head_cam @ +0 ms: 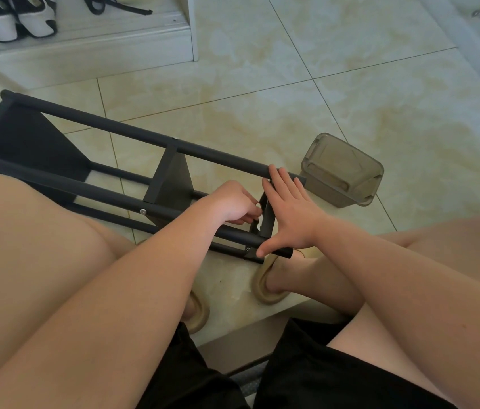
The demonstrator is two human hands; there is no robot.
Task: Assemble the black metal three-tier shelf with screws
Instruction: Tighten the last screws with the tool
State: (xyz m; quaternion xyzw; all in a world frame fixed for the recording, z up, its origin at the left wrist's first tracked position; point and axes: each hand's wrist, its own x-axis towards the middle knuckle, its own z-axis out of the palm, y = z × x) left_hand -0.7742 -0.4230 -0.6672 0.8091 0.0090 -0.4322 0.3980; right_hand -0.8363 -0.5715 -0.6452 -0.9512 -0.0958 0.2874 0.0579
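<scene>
Our right hand (pixel 288 215) spans the shelf's (pixel 114 128) end with fingers (pixel 280 180) straight, and at its nine o'clock our left hand (pixel 232 202) curls at the panel (pixel 268 218), grip unclear.

On my feed I see the person's bare forearms running into the left grip (pixel 232 203) and right grip (pixel 290 209), loose black shorts (pixel 330 376) of faintly shiny cloth over bare thighs, and thick-soled tan slides, the left slide (pixel 200 317) and right slide (pixel 257 283), on bare feet.
</scene>
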